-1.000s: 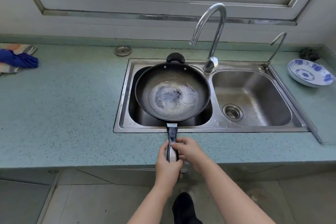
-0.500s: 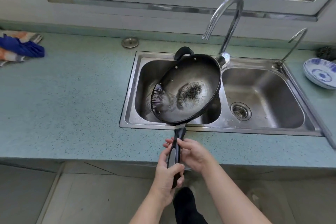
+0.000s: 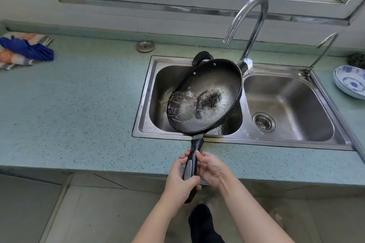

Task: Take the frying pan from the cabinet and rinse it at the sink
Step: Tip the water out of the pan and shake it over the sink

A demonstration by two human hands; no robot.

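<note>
**Tipping the rinse water out of the pan**

Nearest to us, our left hand is wrapped around the lower end of the long black handle, fingers closed firmly on it. Our right hand rests against the same handle just above, fingers lightly curled with the tips on it, steadying more than gripping.

The handle runs away from us over the front edge of the speckled blue-green stone countertop to the round black frying pan, which hangs over the left basin of the double stainless steel sink. The pan is tilted with its left rim low and its right rim high. A small pool of water sits against the low rim and appears to be spilling over it into the basin. A dark, gritty patch shows at the middle of the pan's floor.

Beyond the pan stands the tall curved chrome tap, its spout above the pan's far right rim; we see no water running from it. A blue-and-white patterned ceramic bowl sits on the counter far right, and a bundle of blue and striped cloths lies far left.

We judge the rinse to be in its draining step. The next move calls for holding the tilt until the water is gone, then levelling the pan; the dark patch may want another rinse under the tap.
</note>
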